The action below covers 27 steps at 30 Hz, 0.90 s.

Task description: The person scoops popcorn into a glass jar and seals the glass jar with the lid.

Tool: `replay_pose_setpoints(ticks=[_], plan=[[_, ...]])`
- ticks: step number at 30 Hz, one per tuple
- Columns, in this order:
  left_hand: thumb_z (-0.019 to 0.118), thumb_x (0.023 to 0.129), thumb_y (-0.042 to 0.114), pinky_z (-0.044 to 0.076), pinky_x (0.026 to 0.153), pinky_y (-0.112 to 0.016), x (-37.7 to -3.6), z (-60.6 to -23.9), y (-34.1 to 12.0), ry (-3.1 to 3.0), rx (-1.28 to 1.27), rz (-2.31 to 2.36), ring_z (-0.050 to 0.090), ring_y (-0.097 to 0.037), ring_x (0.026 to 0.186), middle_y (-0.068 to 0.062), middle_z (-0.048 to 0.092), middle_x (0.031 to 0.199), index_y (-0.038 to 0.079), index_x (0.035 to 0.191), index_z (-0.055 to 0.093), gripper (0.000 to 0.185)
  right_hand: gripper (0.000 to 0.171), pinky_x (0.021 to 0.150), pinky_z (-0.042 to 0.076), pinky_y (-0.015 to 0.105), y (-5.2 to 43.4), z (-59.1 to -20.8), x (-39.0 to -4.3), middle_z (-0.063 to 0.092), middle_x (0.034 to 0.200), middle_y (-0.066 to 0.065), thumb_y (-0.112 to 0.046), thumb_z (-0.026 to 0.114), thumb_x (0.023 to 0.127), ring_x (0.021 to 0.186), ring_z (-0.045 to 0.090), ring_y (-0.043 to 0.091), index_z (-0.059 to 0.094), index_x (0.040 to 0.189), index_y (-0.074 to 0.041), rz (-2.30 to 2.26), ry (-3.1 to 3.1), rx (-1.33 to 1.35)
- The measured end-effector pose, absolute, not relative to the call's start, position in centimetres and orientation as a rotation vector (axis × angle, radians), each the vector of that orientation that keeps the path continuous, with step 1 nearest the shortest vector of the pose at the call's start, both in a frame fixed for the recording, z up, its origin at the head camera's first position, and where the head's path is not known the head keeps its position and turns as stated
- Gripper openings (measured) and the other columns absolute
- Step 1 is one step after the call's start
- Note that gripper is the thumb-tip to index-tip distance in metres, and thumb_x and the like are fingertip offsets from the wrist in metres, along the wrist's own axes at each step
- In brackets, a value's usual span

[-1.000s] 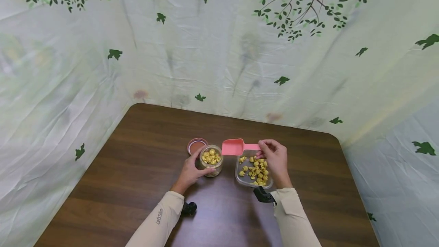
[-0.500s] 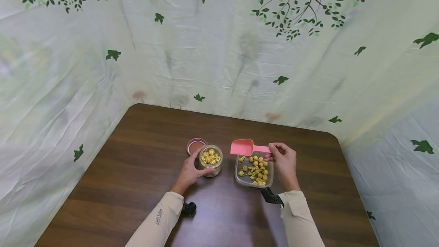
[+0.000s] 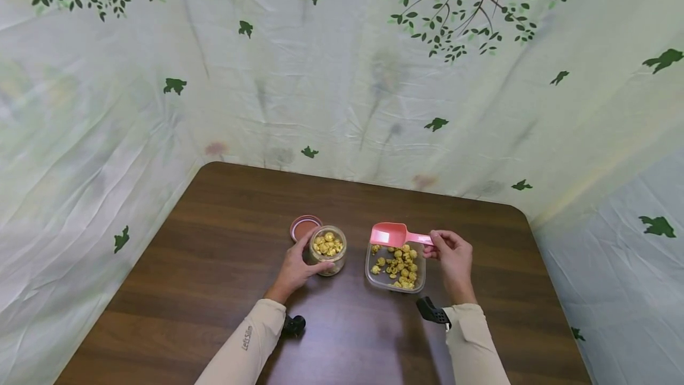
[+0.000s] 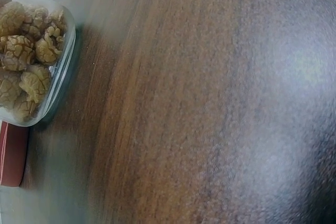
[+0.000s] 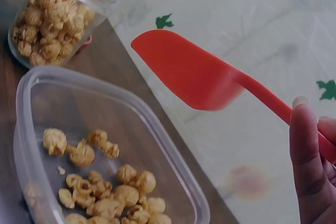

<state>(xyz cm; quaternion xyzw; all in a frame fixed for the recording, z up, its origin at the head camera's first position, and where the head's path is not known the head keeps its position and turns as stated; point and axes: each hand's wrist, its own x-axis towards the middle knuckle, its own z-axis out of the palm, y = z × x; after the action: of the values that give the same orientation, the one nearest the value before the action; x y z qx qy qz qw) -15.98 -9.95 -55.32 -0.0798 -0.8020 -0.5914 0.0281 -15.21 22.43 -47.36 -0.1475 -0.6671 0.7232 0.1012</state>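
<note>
My left hand (image 3: pixel 306 259) grips a small clear jar (image 3: pixel 328 249) full of yellow popcorn, standing upright on the brown table (image 3: pixel 224 266). My right hand (image 3: pixel 439 243) pinches the handle of an empty pink scoop (image 3: pixel 390 234), which hovers over the far edge of a clear plastic container (image 3: pixel 422 278) with popcorn on its floor. In the right wrist view the scoop (image 5: pixel 194 74) hangs above the container (image 5: pixel 157 135), my fingers (image 5: pixel 312 161) grip the handle, and the jar (image 5: pixel 58 19) sits at the upper left. The left wrist view shows only the container's edge (image 4: pixel 65 61) and bare table.
A reddish jar lid (image 3: pixel 306 227) lies on the table just behind the jar. A leaf-printed cloth (image 3: pixel 342 76) hangs close round the table's far and side edges. A red object (image 4: pixel 11 153) shows at the left wrist view's lower left; what it is cannot be told.
My right hand has carried the scoop rightward and slightly down, from beside the jar's mouth to above the container. The left hand and jar have stayed put.
</note>
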Motion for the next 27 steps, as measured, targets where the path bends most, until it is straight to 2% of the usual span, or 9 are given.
replay_pose_setpoints(ticks=[6,12,15,19,21,23,24,27], plan=[[0.09,0.065,0.016,0.029,0.109,-0.05,-16.0,-55.2,-10.0,-2.477,-0.247,-1.818,0.047,-0.033,0.127,-0.018,0.055,0.135,0.009,0.142,0.046,0.089,0.023,0.054,0.056,0.026,23.0,-48.2,-14.8,0.063,0.069,0.001,-0.007,0.063,0.093,0.053,0.061,0.01,0.058,0.101,0.013,2.138,-1.96,-0.506],[0.088,0.065,0.006,0.027,0.11,-0.05,-15.8,-54.8,-9.7,-2.477,-0.233,-1.836,0.046,-0.035,0.128,-0.022,0.053,0.136,0.006,0.143,0.044,0.089,0.026,0.053,0.055,0.026,23.8,-49.5,-14.3,0.064,0.068,0.002,-0.008,0.064,0.092,0.052,0.061,0.01,0.058,0.102,0.016,2.136,-1.954,-0.517],[0.087,0.067,0.002,0.028,0.108,-0.053,-15.2,-53.0,-9.5,-2.484,-0.249,-1.825,0.046,-0.039,0.126,-0.026,0.052,0.135,-0.001,0.141,0.044,0.086,0.028,0.054,0.056,0.027,24.5,-51.1,-14.2,0.065,0.07,0.003,-0.012,0.066,0.092,0.053,0.062,0.011,0.06,0.101,0.013,2.122,-1.964,-0.484],[0.085,0.068,0.002,0.03,0.107,-0.053,-14.5,-51.1,-9.4,-2.494,-0.266,-1.813,0.047,-0.04,0.124,-0.029,0.052,0.133,-0.005,0.14,0.044,0.083,0.027,0.055,0.057,0.029,26.4,-55.2,-14.7,0.068,0.074,0.006,-0.02,0.069,0.09,0.056,0.065,0.013,0.066,0.098,0.005,2.162,-1.931,-0.356],[0.086,0.068,0.002,0.03,0.107,-0.054,-14.6,-51.2,-9.4,-2.487,-0.264,-1.823,0.047,-0.04,0.124,-0.029,0.052,0.133,-0.004,0.14,0.044,0.083,0.027,0.057,0.057,0.032,26.4,-55.4,-14.7,0.067,0.076,0.01,-0.018,0.068,0.091,0.057,0.065,0.016,0.065,0.101,0.007,2.144,-1.954,-0.423],[0.086,0.068,0.004,0.03,0.107,-0.054,-14.8,-51.8,-9.5,-2.487,-0.261,-1.815,0.047,-0.038,0.124,-0.027,0.053,0.133,-0.003,0.14,0.044,0.084,0.03,0.056,0.057,0.031,26.9,-56.8,-15.0,0.067,0.075,0.01,-0.02,0.07,0.09,0.056,0.065,0.016,0.065,0.101,0.007,2.142,-1.938,-0.453],[0.086,0.068,0.004,0.03,0.107,-0.054,-14.8,-51.9,-9.5,-2.486,-0.258,-1.817,0.047,-0.039,0.125,-0.027,0.053,0.133,-0.002,0.141,0.044,0.084,0.032,0.056,0.057,0.032,26.5,-56.1,-14.6,0.067,0.075,0.01,-0.019,0.069,0.09,0.056,0.065,0.016,0.063,0.104,0.01,2.129,-1.949,-0.493],[0.086,0.068,0.004,0.029,0.108,-0.053,-14.8,-51.9,-9.5,-2.493,-0.246,-1.819,0.046,-0.038,0.126,-0.027,0.052,0.134,-0.001,0.141,0.044,0.085,0.042,0.054,0.056,0.029,26.9,-57.8,-14.7,0.067,0.072,0.005,-0.027,0.073,0.087,0.054,0.064,0.014,0.062,0.104,0.01,2.124,-1.929,-0.524]])
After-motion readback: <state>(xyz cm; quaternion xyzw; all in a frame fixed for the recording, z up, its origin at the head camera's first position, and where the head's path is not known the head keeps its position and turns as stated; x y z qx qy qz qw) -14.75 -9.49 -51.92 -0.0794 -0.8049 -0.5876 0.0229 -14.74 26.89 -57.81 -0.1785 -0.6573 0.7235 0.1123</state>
